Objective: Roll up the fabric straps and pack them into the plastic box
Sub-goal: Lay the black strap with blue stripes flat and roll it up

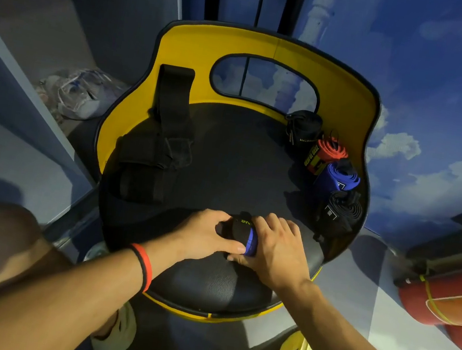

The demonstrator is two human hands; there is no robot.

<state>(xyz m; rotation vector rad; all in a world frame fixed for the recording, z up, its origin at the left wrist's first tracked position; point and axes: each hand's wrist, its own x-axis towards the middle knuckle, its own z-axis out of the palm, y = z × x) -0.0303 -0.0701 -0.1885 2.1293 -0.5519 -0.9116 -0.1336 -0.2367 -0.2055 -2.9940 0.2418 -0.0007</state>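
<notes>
Black padded leather covers the seat [232, 157] of a yellow-backed chair, and both hands meet at its near edge, a little right of the middle. The left hand [209, 237], with a red and black wristband [142, 266] on its wrist, curls its fingers round the left end of a rolled strap [241, 232], the thumb lying flat along the roll's near side. The right hand [275, 249] grips the roll's right end, its fingers bent over the top and close together and its thumb tucked under the near side, so the two thumbs touch. The roll is black with a blue edge and a few green letters, and it rests on the seat between the two palms. Farther back on the left half of the seat lie loose black straps [141, 174] in a flat heap, and one long black strap [174, 92] rises from them and hangs over the left part of the yellow backrest [349, 102]. Along the seat's right edge four finished rolls stand in a row, touching one another: a black roll [340, 211] nearest, then a blue roll [338, 176], a red and black roll [326, 155], and a second black roll [303, 127] at the far right corner against the backrest. On the floor beyond the chair's left side sits something of clear plastic [80, 94]; whether it is a box or a bag cannot be told. A red cylinder [449, 303] lies on the floor to the right.
</notes>
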